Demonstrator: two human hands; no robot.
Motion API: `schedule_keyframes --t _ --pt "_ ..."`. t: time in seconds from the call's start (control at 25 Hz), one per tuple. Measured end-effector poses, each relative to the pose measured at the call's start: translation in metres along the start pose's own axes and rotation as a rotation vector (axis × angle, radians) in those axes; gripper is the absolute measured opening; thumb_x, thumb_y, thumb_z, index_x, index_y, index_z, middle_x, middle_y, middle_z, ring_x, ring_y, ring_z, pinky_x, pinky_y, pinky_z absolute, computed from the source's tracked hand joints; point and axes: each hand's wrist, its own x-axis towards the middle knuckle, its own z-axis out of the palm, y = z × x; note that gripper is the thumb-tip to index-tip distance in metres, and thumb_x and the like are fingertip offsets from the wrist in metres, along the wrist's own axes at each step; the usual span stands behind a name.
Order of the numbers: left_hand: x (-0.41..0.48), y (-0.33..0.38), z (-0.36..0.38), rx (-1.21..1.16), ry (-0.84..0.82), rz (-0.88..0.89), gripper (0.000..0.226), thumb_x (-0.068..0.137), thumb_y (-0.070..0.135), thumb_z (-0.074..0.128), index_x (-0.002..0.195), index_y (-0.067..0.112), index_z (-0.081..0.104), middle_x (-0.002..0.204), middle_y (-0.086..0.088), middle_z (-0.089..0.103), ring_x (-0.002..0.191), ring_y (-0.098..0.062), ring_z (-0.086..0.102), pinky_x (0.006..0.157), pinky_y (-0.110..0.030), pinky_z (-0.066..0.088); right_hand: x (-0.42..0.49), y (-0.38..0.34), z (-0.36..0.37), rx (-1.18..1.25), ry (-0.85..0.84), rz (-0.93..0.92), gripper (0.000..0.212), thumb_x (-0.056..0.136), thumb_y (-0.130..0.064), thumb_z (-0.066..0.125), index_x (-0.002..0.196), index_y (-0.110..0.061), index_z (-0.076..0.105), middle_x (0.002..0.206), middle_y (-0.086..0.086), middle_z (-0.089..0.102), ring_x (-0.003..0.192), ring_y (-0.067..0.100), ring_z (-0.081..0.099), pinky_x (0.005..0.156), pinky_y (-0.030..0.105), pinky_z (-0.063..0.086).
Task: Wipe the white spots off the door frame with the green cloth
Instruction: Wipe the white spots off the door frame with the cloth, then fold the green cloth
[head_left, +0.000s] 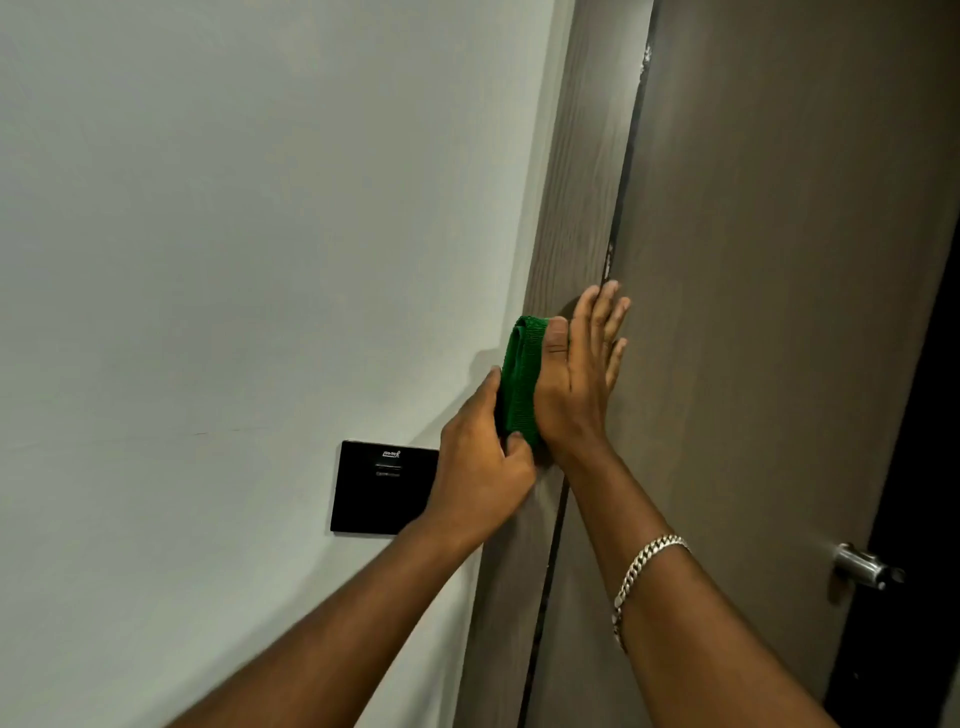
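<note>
A folded green cloth (522, 379) is pressed flat against the brown wood-grain door frame (576, 171). My right hand (576, 374) lies over it, palm toward the frame, fingers straight and spread, thumb on the cloth's upper edge. My left hand (480, 467) pinches the cloth's lower left edge between thumb and fingers. Small white spots (647, 54) show along the dark gap between frame and door, high up, and more white spots (608, 260) sit just above my right fingertips.
The brown door (779, 260) stands to the right of the frame, with a metal handle (862, 566) low on its right side. A black wall panel (382, 488) is mounted on the white wall (234, 234) left of the frame, partly behind my left hand.
</note>
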Motion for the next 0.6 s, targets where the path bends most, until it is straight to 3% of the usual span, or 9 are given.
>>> schedule_keyframes --t 0.12,0.2,0.28,0.36,0.48,0.6 --pt "-0.002 0.008 0.011 0.109 0.134 -0.005 0.052 0.085 0.019 0.069 0.134 0.016 0.052 0.119 -0.002 0.062 0.106 -0.013 0.06 0.087 -0.018 0.051 -0.015 0.004 -0.006 0.16 -0.055 0.069 0.064 0.097 -0.043 0.018 0.152 -0.02 -0.004 0.163 -0.004 -0.016 0.148 0.009 -0.021 0.121 0.043 -0.017" --pt "-0.006 0.004 0.013 0.168 0.186 -0.059 0.036 0.084 0.019 0.071 0.118 0.012 0.063 0.108 -0.005 0.067 0.097 -0.02 0.064 0.085 -0.034 0.056 -0.033 0.015 -0.007 0.154 -0.139 0.072 0.064 0.097 -0.041 0.021 0.152 -0.021 -0.005 0.162 -0.006 -0.017 0.147 0.007 -0.023 0.122 0.042 -0.015" --pt "-0.02 -0.004 0.014 0.185 0.184 -0.124 0.025 0.083 0.015 0.072 0.107 0.011 0.067 0.098 -0.007 0.07 0.088 -0.022 0.066 0.079 -0.041 0.058 -0.055 0.031 -0.01 0.098 -0.201 0.048 0.064 0.099 -0.036 0.025 0.152 -0.022 -0.006 0.161 -0.008 -0.02 0.146 0.005 -0.024 0.123 0.04 -0.011" --pt "-0.039 -0.014 0.015 0.201 0.164 -0.183 0.022 0.083 0.013 0.072 0.105 0.01 0.069 0.094 -0.006 0.071 0.083 -0.019 0.067 0.076 -0.039 0.059 -0.084 0.044 -0.007 0.061 -0.201 0.06 0.064 0.101 -0.034 0.029 0.152 -0.023 -0.007 0.161 -0.009 -0.021 0.147 0.004 -0.023 0.123 0.037 -0.007" --pt "-0.071 -0.03 0.014 0.165 0.168 -0.343 0.017 0.079 0.01 0.076 0.095 0.011 0.071 0.084 -0.003 0.072 0.074 -0.014 0.066 0.063 -0.021 0.055 -0.141 0.057 -0.005 0.127 -0.223 0.23 0.067 0.102 -0.037 0.034 0.152 -0.027 -0.008 0.161 -0.013 -0.019 0.148 0.002 -0.016 0.123 0.033 0.001" --pt "-0.11 -0.046 0.012 0.151 0.163 -0.566 0.019 0.076 0.01 0.08 0.07 0.019 0.064 0.067 0.001 0.065 0.064 -0.014 0.063 0.058 -0.018 0.047 -0.207 0.064 -0.009 0.192 -0.259 0.443 0.064 0.101 -0.034 0.039 0.153 -0.027 0.003 0.164 -0.004 0.011 0.15 0.01 0.015 0.121 0.034 0.023"
